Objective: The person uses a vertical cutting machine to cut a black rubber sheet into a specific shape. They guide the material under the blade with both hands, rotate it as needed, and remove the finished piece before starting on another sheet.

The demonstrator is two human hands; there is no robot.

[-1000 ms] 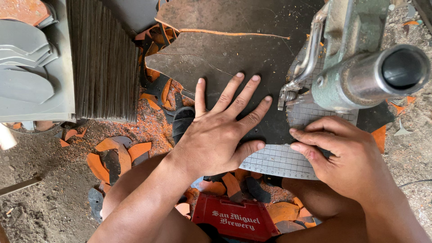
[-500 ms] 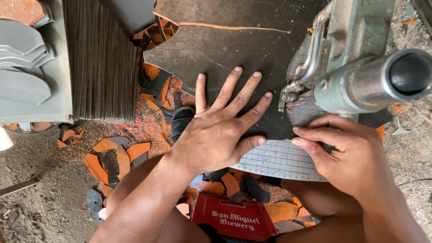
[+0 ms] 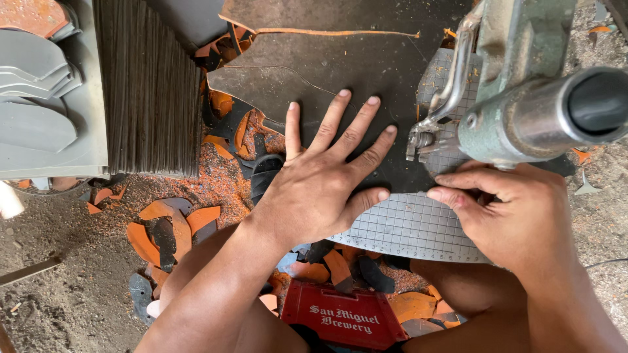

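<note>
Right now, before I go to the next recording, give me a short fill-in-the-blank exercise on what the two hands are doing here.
1. The left hand lies flat with its fingers ____ on the dark sheet.
2. The right hand rests on the pale ____-marked template.
3. Just above the right hand stands a green metal ____.
4. The scraps on the ground by the left forearm are mostly dark and ____.

Missing words: spread; grid; machine; orange

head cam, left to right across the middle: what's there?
Stack of grey cut pieces → dark sheet stack seen edge-on → left hand, flat on the dark sheet → right hand → green machine's metal tube.
</note>
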